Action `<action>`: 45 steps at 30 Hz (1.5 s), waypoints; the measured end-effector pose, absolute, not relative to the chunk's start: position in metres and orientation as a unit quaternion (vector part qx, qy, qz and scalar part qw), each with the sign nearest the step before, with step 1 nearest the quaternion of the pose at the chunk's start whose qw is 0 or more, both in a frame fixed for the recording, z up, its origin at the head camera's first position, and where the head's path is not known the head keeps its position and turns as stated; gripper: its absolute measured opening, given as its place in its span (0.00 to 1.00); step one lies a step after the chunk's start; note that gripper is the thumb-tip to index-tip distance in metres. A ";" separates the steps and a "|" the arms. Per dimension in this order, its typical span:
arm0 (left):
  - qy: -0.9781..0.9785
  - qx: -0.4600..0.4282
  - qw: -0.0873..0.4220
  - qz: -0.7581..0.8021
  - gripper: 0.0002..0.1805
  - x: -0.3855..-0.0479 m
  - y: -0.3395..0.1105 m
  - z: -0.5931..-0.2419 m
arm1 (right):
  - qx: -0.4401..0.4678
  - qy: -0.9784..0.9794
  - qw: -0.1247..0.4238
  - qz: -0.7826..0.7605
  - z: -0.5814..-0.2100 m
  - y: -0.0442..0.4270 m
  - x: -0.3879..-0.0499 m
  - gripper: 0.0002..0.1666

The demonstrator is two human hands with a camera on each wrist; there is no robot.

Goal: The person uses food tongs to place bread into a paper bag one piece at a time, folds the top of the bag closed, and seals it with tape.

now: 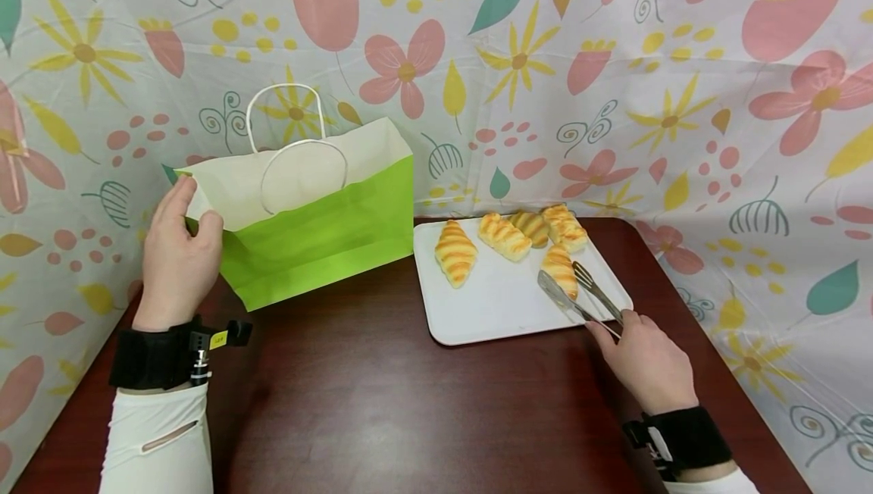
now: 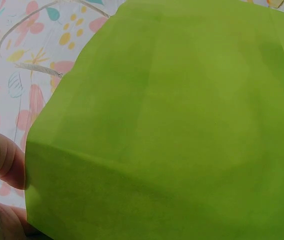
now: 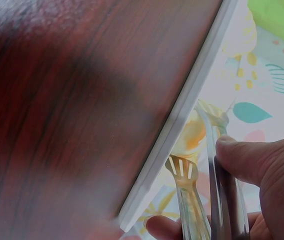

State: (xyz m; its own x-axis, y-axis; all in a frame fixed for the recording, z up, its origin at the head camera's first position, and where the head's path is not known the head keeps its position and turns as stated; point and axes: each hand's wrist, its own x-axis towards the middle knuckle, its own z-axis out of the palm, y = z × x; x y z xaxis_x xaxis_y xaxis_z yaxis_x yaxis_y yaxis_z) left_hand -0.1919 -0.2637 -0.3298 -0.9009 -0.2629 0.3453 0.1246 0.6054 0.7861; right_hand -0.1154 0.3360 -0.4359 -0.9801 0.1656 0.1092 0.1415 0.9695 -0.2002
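A green paper bag (image 1: 327, 232) with a white inside and white cord handles stands tilted at the left, its mouth open. My left hand (image 1: 179, 259) grips the bag's left edge near the top corner; thumb and finger meet that edge in the left wrist view. At the right, my right hand (image 1: 651, 361) holds metal tongs (image 1: 561, 293), one end flat and the other slotted (image 3: 184, 170). The tong ends lie on either side of a striped bread roll (image 1: 559, 263) on the white tray (image 1: 477, 321). Whether both ends touch the roll I cannot tell.
Several more breads lie on the tray: a croissant-shaped roll (image 1: 455, 253) at its left, a pastry (image 1: 505, 236), a browner roll (image 1: 532, 227) and another pastry (image 1: 564, 227) along the back. The dark wooden table (image 1: 382, 403) meets a flower-patterned cloth (image 1: 518, 138) behind.
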 end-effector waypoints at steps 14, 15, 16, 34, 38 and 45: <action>-0.872 0.042 0.213 -0.439 0.37 -0.191 -0.264 -0.329 | -0.075 -0.989 0.085 0.098 -0.439 0.336 -0.113 0.33; -0.872 0.042 0.213 -0.439 0.37 -0.191 -0.263 -0.329 | -0.075 -0.989 0.086 0.097 -0.439 0.336 -0.113 0.32; -0.872 0.043 0.211 -0.439 0.37 -0.190 -0.263 -0.329 | -0.075 -0.989 0.087 0.097 -0.439 0.336 -0.113 0.32; -0.871 0.043 0.215 -0.439 0.37 -0.192 -0.264 -0.328 | -0.072 -0.986 0.112 0.102 -0.440 0.339 -0.110 0.30; -0.872 0.043 0.215 -0.438 0.37 -0.191 -0.263 -0.328 | -0.074 -0.986 0.107 0.101 -0.439 0.340 -0.109 0.33; -0.872 0.043 0.212 -0.439 0.37 -0.191 -0.263 -0.329 | -0.071 -0.987 0.098 0.107 -0.435 0.343 -0.108 0.32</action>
State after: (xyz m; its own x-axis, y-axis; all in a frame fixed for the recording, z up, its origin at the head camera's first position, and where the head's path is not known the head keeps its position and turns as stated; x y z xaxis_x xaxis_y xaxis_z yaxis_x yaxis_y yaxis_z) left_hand -0.1911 -0.2632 -0.3287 -0.9066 -0.2609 0.3316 0.1114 0.6100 0.7845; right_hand -0.1077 0.3427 -0.4347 -0.9708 0.1614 0.1775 0.1198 0.9671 -0.2246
